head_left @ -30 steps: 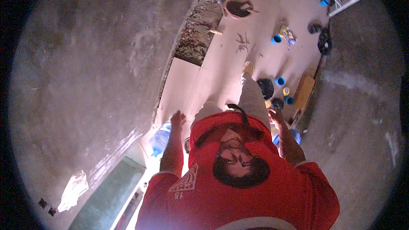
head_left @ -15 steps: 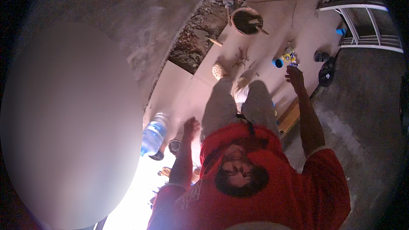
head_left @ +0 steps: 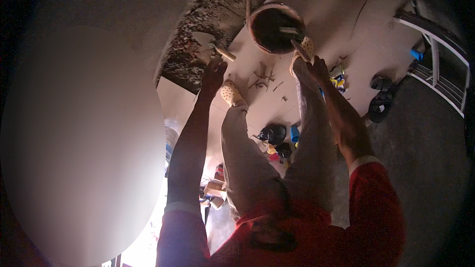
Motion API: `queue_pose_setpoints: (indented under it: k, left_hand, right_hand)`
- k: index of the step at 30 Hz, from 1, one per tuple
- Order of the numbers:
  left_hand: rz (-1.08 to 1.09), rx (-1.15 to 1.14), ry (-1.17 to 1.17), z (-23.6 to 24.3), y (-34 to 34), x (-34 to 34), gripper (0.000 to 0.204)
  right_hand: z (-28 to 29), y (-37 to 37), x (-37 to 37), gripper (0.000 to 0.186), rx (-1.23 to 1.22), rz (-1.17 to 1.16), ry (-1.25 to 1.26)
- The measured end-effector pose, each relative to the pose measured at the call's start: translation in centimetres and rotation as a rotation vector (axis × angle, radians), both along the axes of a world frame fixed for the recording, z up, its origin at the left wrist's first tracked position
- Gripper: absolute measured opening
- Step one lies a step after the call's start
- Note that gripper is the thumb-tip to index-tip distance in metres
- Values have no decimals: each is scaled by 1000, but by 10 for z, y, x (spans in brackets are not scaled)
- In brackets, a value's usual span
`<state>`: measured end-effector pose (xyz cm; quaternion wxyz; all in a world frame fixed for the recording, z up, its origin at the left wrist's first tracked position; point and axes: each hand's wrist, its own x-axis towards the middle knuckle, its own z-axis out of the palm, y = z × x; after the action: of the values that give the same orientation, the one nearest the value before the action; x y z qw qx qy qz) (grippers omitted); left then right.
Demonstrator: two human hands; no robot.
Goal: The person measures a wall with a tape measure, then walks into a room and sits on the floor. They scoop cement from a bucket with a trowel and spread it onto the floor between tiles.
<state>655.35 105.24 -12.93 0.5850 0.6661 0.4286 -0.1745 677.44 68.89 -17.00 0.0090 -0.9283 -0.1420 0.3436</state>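
Note:
My left hand (head_left: 213, 75) hangs with its fingers stretched forward beside the light wooden handle (head_left: 226, 54) of a trowel, a small gap apart from it. The trowel's blade (head_left: 204, 39) lies over the rubble strip. My right hand (head_left: 319, 70) reaches past my right knee, fingers apart, their tips by the end of a wooden handle (head_left: 301, 51) that sticks out over the rim of a round bucket (head_left: 255, 33). Whether they touch it is hard to tell in the dim light. Inside the dark bucket lies a pale stick-like piece (head_left: 289, 30).
A long-handled tool (head_left: 248, 5) leans at the bucket's left. Broken strips (head_left: 262, 75) lie between my cream clogs. At right are a yellow-and-blue packet (head_left: 338, 82), dark sandals (head_left: 380, 105) and a white metal frame (head_left: 435, 59). Black bags (head_left: 273, 134) lie between my legs.
I have stepped forward to the bucket and bent down. My left hand has moved forward to the trowel handle, and my right hand has left the packet for the bucket's handle.

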Motion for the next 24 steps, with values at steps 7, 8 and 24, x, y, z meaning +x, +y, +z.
queue_pose_setpoints:
  k: [7, 8, 24]
  left_hand:
    - [-228, 554, 70, -148, -54, 149, 94]
    - [-219, 613, 124, -163, -58, 155, 97]
    - [-505, 661, -211, -45, -225, 246, 32]
  right_hand:
    - [-41, 47, 56, 57, 301, 35, -250]
    - [-44, 51, 61, 58, 388, 182, -438]
    - [-67, 65, 139, 21, 480, 316, -68]
